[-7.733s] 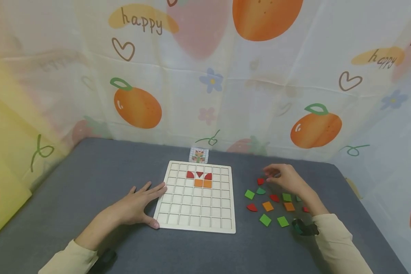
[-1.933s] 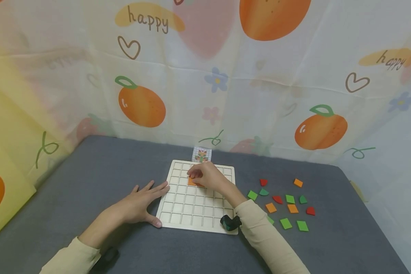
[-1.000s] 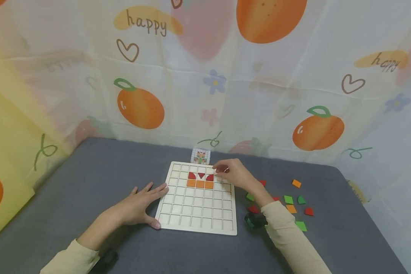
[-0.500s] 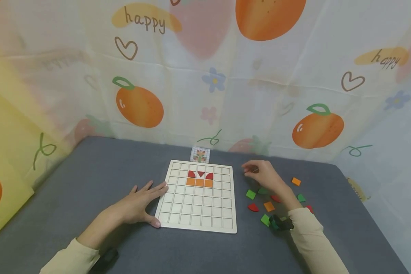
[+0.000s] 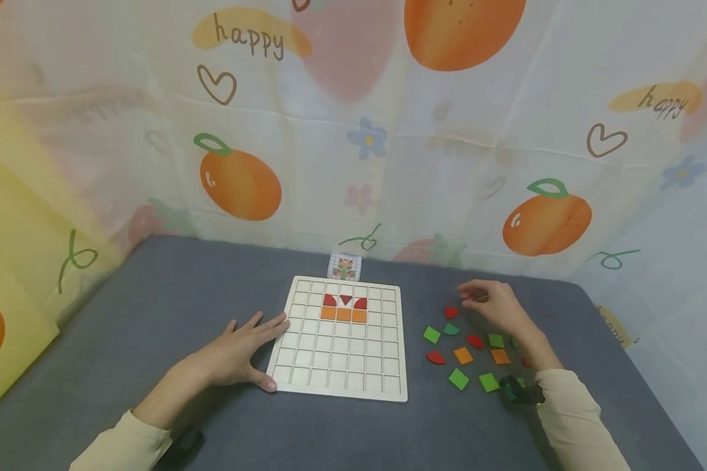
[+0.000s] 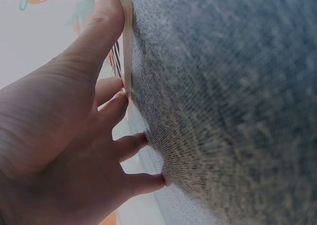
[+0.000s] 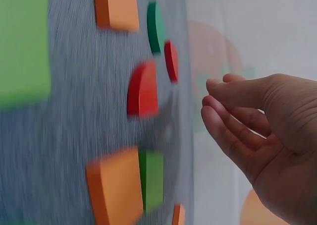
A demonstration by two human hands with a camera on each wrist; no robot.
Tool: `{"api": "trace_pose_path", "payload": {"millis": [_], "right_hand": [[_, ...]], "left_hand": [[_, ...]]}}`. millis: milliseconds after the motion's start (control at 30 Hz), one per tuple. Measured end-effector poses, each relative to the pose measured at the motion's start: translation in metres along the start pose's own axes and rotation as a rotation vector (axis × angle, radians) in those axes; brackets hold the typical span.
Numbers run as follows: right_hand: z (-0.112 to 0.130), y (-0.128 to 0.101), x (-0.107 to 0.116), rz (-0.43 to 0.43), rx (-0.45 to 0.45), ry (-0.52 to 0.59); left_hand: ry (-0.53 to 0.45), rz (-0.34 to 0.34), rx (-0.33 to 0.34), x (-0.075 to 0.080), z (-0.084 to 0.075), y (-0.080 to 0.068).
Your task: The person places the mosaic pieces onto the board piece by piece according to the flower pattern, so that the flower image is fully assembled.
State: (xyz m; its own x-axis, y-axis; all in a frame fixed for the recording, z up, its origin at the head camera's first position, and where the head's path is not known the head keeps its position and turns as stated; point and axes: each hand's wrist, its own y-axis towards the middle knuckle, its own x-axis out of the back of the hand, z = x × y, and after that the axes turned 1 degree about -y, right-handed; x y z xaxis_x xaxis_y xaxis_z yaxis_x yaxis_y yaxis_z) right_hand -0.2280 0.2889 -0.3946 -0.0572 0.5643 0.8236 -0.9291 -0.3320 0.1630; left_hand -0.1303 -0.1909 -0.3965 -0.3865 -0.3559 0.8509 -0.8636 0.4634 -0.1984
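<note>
Nearest you, your left hand (image 5: 235, 350) lies flat, fingers straight, pressing the edge of the wooden grid board (image 5: 338, 366). Its cells hold three orange squares (image 5: 344, 314) under three red pieces (image 5: 344, 300). Farther right, your right hand (image 5: 495, 306) hovers loosely curled, holding nothing, over loose tiles (image 5: 462, 355).

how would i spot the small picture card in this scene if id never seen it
Find the pale wooden grid board in the middle of the grey table. Just past its far edge, against the fruit-print curtain, stands the picture card. It is the only printed piece here; the loose tiles to the board's right are plain colours.
</note>
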Motion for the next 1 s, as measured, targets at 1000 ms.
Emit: {"api": "trace_pose_path", "payload": {"millis": [1000], "right_hand": [[-0.067,-0.042,0.040,-0.024,-0.155,-0.088]], "left_hand": [[-0.001,-0.001,0.002,0.000,0.001,0.001]]}}
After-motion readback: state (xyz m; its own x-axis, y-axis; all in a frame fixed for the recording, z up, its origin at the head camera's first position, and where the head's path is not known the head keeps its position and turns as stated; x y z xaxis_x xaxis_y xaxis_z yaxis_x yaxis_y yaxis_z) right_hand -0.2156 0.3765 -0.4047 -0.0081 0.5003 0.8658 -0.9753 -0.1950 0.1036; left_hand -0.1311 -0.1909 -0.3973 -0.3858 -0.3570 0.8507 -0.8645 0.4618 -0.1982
